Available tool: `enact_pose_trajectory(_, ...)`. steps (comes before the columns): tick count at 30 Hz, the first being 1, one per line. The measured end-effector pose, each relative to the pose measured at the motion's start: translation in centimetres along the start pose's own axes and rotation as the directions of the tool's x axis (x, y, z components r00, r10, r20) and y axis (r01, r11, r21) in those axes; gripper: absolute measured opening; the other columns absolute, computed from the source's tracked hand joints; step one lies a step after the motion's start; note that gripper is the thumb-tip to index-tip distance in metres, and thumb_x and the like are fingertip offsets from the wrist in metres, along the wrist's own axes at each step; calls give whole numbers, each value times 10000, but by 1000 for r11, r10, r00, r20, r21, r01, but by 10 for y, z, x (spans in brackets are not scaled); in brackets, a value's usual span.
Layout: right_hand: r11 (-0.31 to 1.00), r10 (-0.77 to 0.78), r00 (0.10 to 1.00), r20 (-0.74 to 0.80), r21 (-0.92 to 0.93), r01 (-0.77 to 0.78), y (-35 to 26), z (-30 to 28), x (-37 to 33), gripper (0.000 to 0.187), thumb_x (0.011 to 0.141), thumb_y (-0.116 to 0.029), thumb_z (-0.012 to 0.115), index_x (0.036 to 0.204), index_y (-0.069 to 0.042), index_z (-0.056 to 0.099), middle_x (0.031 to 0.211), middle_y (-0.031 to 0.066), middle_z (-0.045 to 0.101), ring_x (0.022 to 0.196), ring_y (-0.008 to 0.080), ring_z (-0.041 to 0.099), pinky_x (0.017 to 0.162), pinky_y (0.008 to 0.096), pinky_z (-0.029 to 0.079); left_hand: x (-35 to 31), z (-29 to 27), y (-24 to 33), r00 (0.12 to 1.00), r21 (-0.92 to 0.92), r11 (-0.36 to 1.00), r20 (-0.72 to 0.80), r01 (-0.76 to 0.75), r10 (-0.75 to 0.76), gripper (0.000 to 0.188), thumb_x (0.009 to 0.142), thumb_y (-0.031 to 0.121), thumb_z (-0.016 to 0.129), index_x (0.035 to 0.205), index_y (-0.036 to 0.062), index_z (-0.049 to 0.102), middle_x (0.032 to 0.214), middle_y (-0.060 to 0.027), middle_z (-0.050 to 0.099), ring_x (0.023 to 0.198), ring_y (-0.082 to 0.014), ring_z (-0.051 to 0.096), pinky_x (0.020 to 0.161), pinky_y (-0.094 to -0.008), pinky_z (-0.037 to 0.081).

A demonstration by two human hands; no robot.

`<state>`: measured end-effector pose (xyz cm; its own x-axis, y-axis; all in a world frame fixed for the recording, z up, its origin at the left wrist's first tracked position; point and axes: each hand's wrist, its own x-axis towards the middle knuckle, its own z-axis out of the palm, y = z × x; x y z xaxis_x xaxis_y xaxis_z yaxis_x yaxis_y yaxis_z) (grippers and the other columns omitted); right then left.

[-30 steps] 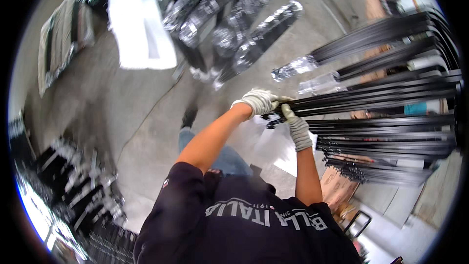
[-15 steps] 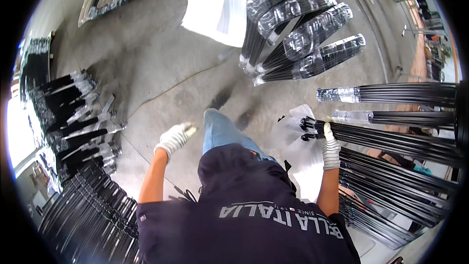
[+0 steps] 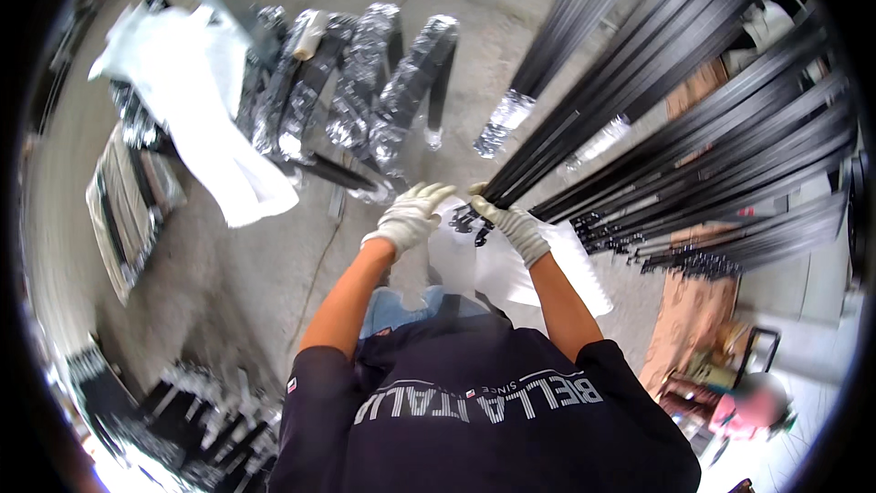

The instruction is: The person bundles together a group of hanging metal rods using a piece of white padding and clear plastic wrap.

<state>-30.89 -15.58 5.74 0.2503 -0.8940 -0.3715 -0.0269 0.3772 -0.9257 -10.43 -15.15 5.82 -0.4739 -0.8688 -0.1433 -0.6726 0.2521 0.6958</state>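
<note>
My right hand, in a white glove, is wrapped round a bundle of long black rods close to its near end. Small black hooked tips stick out past the hand. Under these tips lies a white translucent sheet, which spreads toward me and to the right. My left hand, gloved as well, hovers at the sheet's left edge beside the tips. Its fingers are stretched out and hold nothing; whether they touch the sheet cannot be made out.
More black rod bundles fan out at the right, one with a foil-like wrapped end. Several plastic-wrapped bundles lie at the far left, with a cardboard-coloured roll and white sheeting. More wrapped bundles are at the lower left.
My view has turned to the right, toward the rod bundles. The left hand has come from my left side to the rod tips. The right hand still grips the bundle.
</note>
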Motion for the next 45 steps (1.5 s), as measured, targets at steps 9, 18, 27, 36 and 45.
enact_pose_trajectory(9,994,-46,992,119,104,33,23,-30,1,96,768,-23,536,850,20,508,789,74,525,760,163,509,732,285,453,91,24,12,955,376,892,244,-251,167,128,675,251,596,706,133,633,681,-54,605,728,-224,571,753,-342,362)
enact_pose_trajectory(18,937,-100,995,20,-335,101,-2,-25,-15,205,750,-151,604,921,-53,548,761,-1,545,717,70,484,636,226,421,68,45,9,972,-920,315,233,233,-39,208,745,21,582,951,36,556,809,7,568,770,-79,531,683,-202,436)
enact_pose_trajectory(27,269,-219,973,-77,-963,-16,3,-32,-39,123,769,-102,477,783,-77,597,706,40,587,656,176,552,599,253,449,84,42,16,901,-875,239,433,420,2,89,749,9,534,816,68,538,737,8,529,685,-77,498,633,-190,425)
enact_pose_trajectory(36,255,-428,868,-253,-955,-152,18,-36,-50,90,706,-132,524,631,-86,541,642,72,536,663,210,559,487,347,443,91,38,7,945,-896,299,306,327,-116,163,749,90,606,902,84,550,825,10,548,775,-73,505,723,-187,411)
enact_pose_trajectory(45,399,-382,850,-362,-894,-202,-1,-33,-60,42,674,-119,542,659,-87,564,716,96,561,638,243,584,519,356,459,108,51,3,936,-903,255,349,346,-33,253,765,77,596,1007,61,528,892,5,573,840,-98,533,715,-184,433)
